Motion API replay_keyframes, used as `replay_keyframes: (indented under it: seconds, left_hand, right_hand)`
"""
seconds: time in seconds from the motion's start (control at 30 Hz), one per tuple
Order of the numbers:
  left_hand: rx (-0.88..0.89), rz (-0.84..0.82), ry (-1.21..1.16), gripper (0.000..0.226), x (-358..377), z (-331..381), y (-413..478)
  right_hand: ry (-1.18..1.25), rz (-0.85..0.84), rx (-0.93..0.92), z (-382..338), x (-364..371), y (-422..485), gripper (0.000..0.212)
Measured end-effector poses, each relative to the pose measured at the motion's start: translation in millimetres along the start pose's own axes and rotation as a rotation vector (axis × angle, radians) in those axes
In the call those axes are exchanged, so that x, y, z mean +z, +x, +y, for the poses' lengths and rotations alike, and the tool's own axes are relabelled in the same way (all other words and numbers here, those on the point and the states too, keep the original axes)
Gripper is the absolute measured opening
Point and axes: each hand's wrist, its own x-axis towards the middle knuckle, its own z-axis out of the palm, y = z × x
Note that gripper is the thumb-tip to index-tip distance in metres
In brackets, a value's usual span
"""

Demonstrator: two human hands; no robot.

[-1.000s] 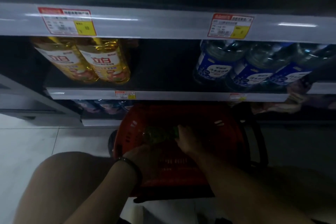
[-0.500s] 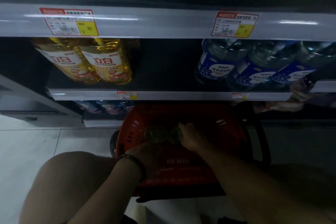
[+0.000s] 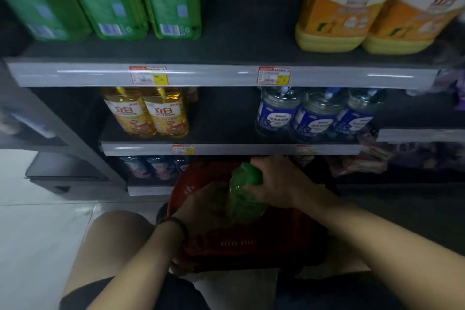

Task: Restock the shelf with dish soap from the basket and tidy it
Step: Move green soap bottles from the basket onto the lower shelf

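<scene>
My right hand grips the cap end of the green dish soap bottle, fingers curled over it. My left hand lies against the bottle's left side; I cannot tell whether its fingers are gripping. The bottle sits beneath my right fingers, over the red basket, near the shelf edge.

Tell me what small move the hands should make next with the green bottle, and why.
Probably lift the green bottle clear of the red basket toward the middle shelf: the right hand grips its top over the basket, and that shelf shows a bare gap between its bottles.
</scene>
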Motion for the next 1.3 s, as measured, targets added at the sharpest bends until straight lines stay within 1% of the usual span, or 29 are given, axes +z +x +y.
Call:
replay_keyframes:
  seconds: [0.03,0.07,0.1,0.13,0.17,0.2,0.3,0.4,0.47,0.57,0.67,0.73,0.77,0.8,0.9,0.97,1.03,1.13,1.2,1.27,1.3]
  left_hand:
    - [0.042,0.065,-0.046,0.064,-5,13,-8]
    - [0.116,0.071,-0.107,0.059,-9,24,-18]
    - [0.129,0.041,-0.178,0.062,-12,29,-23]
    - [0.170,0.052,-0.220,0.070,-18,35,-29]
    - [0.224,0.055,-0.212,0.077,-22,34,-35]
    - [0.253,0.105,-0.242,0.079,-29,41,-41]
    - [0.249,0.133,-0.437,0.081,-48,68,-51]
    - [0.300,0.167,-0.454,0.085,-73,88,-59]
    - [0.324,0.184,-0.487,0.081,-91,102,-64]
    - [0.350,0.233,-0.568,0.075,-111,126,-74]
    - [0.356,0.320,-0.639,0.070,-131,152,-80]
    - [0.351,0.357,-0.698,0.064,-148,168,-81]
    - [0.343,0.361,-0.735,0.061,-157,177,-81]
    - [0.327,0.364,-0.761,0.056,-166,184,-81]
    - [0.289,0.332,-0.839,0.038,-189,200,-74]
    - [0.267,0.316,-0.833,0.034,-201,210,-66]
    - [0.245,0.317,-0.805,0.036,-213,220,-53]
    - [0.212,0.328,-0.755,0.046,-229,230,-32]
    - [0.211,0.379,-0.811,0.040,-237,227,-16]
    - [0.245,0.384,-0.874,0.034,-239,217,-2]
    - [0.265,0.379,-0.849,0.031,-239,210,7]
  right_hand:
    - [0.007,0.045,-0.027,-12,-12,-7,0.027]
    - [0.015,0.096,-0.057,-22,-23,-13,0.027]
    - [0.029,0.140,-0.077,-33,-34,-18,0.029]
    - [0.045,0.169,-0.092,-42,-45,-23,0.032]
    - [0.062,0.180,-0.102,-51,-56,-28,0.033]
    - [0.073,0.193,-0.124,-59,-66,-32,0.034]
    - [0.069,0.251,-0.168,-80,-93,-41,0.038]
    - [0.029,0.280,-0.191,-104,-122,-43,0.039]
    - [0.023,0.276,-0.183,-117,-146,-41,0.040]
    - [0.137,0.309,-0.170,-131,-176,-38,0.044]
    - [0.260,0.454,-0.177,-129,-188,-37,0.047]
    - [0.361,0.517,-0.184,-121,-185,-35,0.058]
    - [0.401,0.503,-0.168,-116,-183,-34,0.063]
    - [0.423,0.451,-0.140,-112,-179,-32,0.065]
    - [0.441,0.224,-0.091,-106,-167,-22,0.066]
    - [0.537,0.192,-0.102,-107,-162,-11,0.068]
    - [0.710,0.216,-0.104,-108,-168,2,0.063]
    - [0.891,0.231,-0.107,-112,-185,19,0.038]
    - [0.931,0.266,-0.087,-111,-195,30,0.029]
    - [0.948,0.324,-0.068,-106,-202,43,0.025]
    - [0.942,0.352,-0.066,-104,-205,51,0.024]
